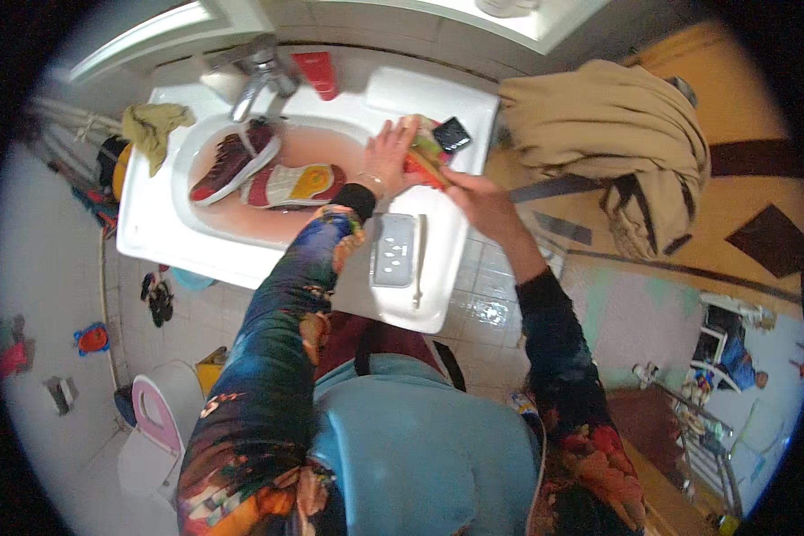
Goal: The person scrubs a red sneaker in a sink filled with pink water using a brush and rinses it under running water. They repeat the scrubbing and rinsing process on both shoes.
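My left hand presses down on a small multicoloured item on the sink's right ledge; it looks like cloth or a shoe insole, mostly covered. Over it, my right hand grips a narrow tan-and-orange tool, apparently a scrub brush whose bristles I cannot make out. A black rectangular object lies just beyond. Pinkish water fills the basin, where a maroon sneaker with white sole edge tilts sideways. Beside it another shoe shows its white, red and yellow sole.
The white sink carries a grey soap dish and a thin pale-handled stick near its front. At the back stand a chrome faucet and a red tube. An olive rag drapes over the left rim. Beige fabric sits right.
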A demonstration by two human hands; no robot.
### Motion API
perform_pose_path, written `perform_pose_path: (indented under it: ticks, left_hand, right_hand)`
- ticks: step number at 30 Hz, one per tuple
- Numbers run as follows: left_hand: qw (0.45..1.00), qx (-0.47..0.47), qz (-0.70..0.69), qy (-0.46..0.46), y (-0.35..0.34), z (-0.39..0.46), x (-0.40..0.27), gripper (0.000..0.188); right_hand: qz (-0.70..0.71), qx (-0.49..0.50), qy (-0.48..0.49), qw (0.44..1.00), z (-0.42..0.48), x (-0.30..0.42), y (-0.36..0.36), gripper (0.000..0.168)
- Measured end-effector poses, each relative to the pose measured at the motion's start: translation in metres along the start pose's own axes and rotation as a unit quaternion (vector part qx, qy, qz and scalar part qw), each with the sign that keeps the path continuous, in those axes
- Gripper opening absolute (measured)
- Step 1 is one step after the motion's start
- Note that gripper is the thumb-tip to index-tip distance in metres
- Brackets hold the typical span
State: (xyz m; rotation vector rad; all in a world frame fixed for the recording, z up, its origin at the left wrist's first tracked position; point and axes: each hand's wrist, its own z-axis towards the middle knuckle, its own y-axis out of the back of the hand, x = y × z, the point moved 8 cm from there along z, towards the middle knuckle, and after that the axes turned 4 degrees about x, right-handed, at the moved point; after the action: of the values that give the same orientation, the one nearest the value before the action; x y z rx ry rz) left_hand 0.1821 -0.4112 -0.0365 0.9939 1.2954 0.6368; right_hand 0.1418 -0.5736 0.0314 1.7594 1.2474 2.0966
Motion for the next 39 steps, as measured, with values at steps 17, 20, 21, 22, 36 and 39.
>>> perform_pose_path:
  ticks: [17, 20, 21, 22, 36, 39]
  left_hand:
    - [0.960, -0.191, -0.007, 0.204, 0.157, -0.162, 0.221, 0.035]
    - [0.972, -0.169, 0.155, 0.056, 0.187, -0.144, 0.250, 0.066]
    - [0.983, -0.085, 0.151, 0.055, 0.177, -0.129, 0.268, 0.066]
    - [0.988, 0.002, 0.147, 0.048, 0.167, -0.113, 0.282, 0.068]
    - [0.843, 0.209, -0.490, 0.073, 0.162, -0.142, 0.290, 0.025]
    - [0.786, 0.171, -0.593, 0.023, 0.182, -0.162, 0.273, 0.021]
  right_hand:
    - [0.210, -0.105, -0.198, 0.952, -0.065, 0.053, 0.056, 0.040]
    - [0.195, -0.095, -0.241, 0.946, -0.069, 0.080, 0.030, 0.041]
    - [0.165, -0.091, -0.193, 0.963, -0.061, 0.095, 0.016, 0.040]
    - [0.133, -0.090, -0.147, 0.976, -0.053, 0.112, -0.003, 0.040]
    - [-0.105, -0.143, -0.101, 0.979, 0.045, 0.265, -0.229, 0.042]
    - [-0.169, -0.138, -0.105, 0.970, 0.078, 0.291, -0.231, 0.041]
